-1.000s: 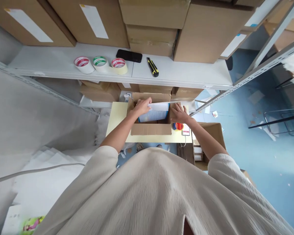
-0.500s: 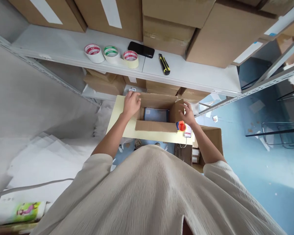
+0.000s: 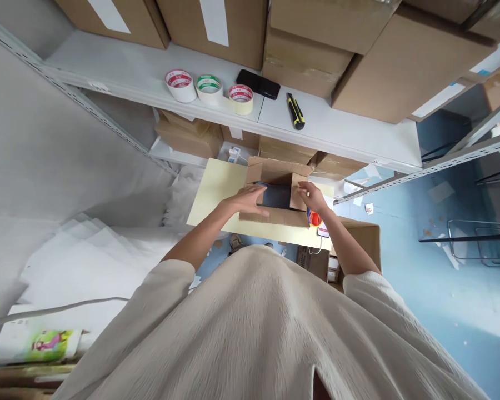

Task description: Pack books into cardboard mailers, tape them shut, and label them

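Observation:
An opened cardboard box [image 3: 274, 216] sits on the pale yellow tabletop [image 3: 210, 194], its front and back flaps folded outward. Inside lies a dark, flat item [image 3: 277, 195], partly hidden by the flaps and my hand. Over the box's left side reaches my left hand [image 3: 250, 200], thumb and fingers spread apart, with nothing visible between them. The fingers of my right hand [image 3: 312, 196] are bent against the right flap [image 3: 298, 191], which leans inward over the opening. Just below that hand is an orange and blue tape roll [image 3: 314, 218], beside a phone [image 3: 323, 230] with a white cable.
On the shelf [image 3: 350, 133] ahead stand three tape rolls [image 3: 209, 90], a black phone [image 3: 258, 84] and a yellow-black utility knife [image 3: 295, 111]. Large cartons [image 3: 404, 66] fill its back. White sheets [image 3: 87, 266] are heaped left; an open carton [image 3: 364, 239] stands low right.
My left hand has moved right and down from the box's back left corner to over its left side. My right hand has shifted slightly down, and the right flap now leans inward.

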`<control>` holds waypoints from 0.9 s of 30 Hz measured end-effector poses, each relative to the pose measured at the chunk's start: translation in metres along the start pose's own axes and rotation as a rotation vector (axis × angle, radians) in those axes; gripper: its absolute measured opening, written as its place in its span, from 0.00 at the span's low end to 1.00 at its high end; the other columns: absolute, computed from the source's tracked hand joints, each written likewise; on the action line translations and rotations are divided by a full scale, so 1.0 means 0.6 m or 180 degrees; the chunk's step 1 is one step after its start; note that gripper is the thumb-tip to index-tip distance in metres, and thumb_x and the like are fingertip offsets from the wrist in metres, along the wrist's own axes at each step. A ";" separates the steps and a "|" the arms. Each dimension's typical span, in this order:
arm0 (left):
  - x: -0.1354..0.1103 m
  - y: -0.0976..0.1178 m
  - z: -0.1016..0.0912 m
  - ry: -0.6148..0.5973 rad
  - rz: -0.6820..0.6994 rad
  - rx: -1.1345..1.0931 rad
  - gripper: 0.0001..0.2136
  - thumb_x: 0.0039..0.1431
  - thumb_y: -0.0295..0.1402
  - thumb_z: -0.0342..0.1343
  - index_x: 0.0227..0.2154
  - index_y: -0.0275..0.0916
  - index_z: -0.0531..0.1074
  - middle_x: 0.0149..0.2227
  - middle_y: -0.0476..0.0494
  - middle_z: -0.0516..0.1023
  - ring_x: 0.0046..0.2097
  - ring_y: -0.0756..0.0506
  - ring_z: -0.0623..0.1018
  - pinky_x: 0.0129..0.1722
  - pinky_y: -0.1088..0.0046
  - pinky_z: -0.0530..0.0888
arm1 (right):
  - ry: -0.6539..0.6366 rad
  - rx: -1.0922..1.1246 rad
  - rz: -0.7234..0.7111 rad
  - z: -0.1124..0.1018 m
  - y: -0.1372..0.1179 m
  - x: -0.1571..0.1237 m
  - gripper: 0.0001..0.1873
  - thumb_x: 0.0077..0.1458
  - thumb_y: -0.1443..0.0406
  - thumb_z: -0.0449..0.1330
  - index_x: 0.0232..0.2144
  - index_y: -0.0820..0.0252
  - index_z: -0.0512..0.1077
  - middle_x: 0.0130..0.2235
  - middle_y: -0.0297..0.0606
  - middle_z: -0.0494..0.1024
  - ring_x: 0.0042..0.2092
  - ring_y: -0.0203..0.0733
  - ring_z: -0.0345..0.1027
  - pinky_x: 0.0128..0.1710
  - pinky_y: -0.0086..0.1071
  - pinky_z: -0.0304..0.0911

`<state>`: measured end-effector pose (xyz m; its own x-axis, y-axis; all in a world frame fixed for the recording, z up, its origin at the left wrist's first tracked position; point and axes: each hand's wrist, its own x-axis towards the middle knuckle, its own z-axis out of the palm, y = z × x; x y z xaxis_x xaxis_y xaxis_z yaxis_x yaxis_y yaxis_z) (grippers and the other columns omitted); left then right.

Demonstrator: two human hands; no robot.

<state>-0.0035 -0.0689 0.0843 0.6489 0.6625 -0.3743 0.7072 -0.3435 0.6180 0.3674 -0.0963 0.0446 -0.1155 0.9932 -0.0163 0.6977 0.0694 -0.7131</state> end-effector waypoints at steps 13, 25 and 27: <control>0.000 0.045 0.021 -0.0894 -0.0202 0.0781 0.73 0.42 0.58 0.77 0.89 0.48 0.48 0.91 0.27 0.45 0.89 0.14 0.41 0.84 0.24 0.42 | -0.0125 0.0279 0.0407 -0.015 0.001 -0.029 0.42 0.71 0.32 0.59 0.69 0.52 0.77 0.63 0.56 0.87 0.64 0.67 0.83 0.70 0.65 0.76; -0.003 0.002 -0.049 0.0611 -0.0145 -0.0059 0.56 0.56 0.57 0.72 0.83 0.43 0.56 0.88 0.25 0.54 0.87 0.22 0.59 0.85 0.42 0.60 | 0.0015 0.0888 0.0868 -0.039 0.008 0.017 0.60 0.65 0.23 0.57 0.82 0.48 0.52 0.57 0.51 0.86 0.48 0.59 0.89 0.59 0.63 0.85; 0.004 -0.006 -0.046 0.0412 -0.0158 -0.0264 0.54 0.60 0.57 0.70 0.83 0.44 0.55 0.87 0.28 0.58 0.85 0.25 0.64 0.83 0.47 0.65 | -0.0007 0.0892 0.0952 -0.049 0.004 0.027 0.61 0.67 0.25 0.57 0.86 0.48 0.49 0.55 0.48 0.87 0.46 0.57 0.89 0.56 0.61 0.87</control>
<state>-0.0122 -0.0475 0.0999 0.5683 0.7593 -0.3169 0.7084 -0.2557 0.6578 0.3878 -0.0775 0.0635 0.0616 0.9654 -0.2532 0.4810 -0.2510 -0.8400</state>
